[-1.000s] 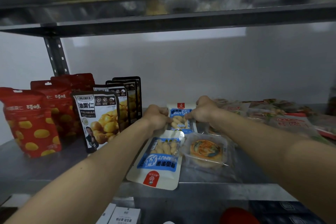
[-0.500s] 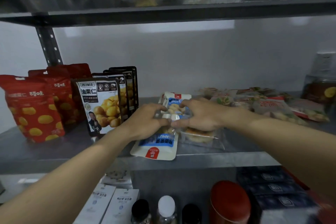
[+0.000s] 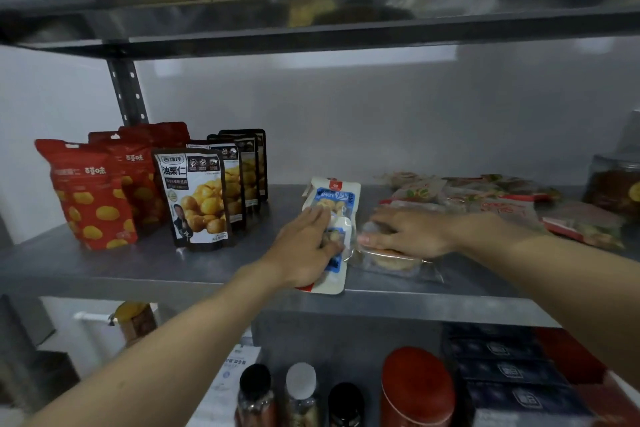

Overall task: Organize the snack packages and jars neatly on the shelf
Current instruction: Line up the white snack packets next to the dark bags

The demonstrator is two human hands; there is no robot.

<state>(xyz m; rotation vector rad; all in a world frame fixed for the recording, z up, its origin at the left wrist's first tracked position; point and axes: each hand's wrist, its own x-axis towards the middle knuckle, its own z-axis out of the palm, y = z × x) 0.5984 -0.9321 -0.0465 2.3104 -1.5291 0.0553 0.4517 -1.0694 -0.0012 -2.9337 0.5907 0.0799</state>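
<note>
White peanut packets (image 3: 334, 197) at the front edge of the shelf (image 3: 138, 267) are being pressed by the flat left hand (image 3: 304, 246), the pastry pack (image 3: 391, 263) by the flat right hand (image 3: 412, 232).

A shop or stockroom: bare steel shelving (image 3: 104, 263) on a perforated upright (image 3: 128, 94) carries rows of identical red snack pouches (image 3: 90, 194) and chestnut pouches (image 3: 197, 198), with bottles (image 3: 301, 388) and stacked dark boxes (image 3: 502, 371) below.

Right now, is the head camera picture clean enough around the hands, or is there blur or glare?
Head view: dim, flat light; the left hand and right hand are smeared by motion blur. Head view: the black chestnut pouch reads sharp, the jar at the right edge is soft. Head view: the upper shelf bows and carries hazy reflections.
</note>
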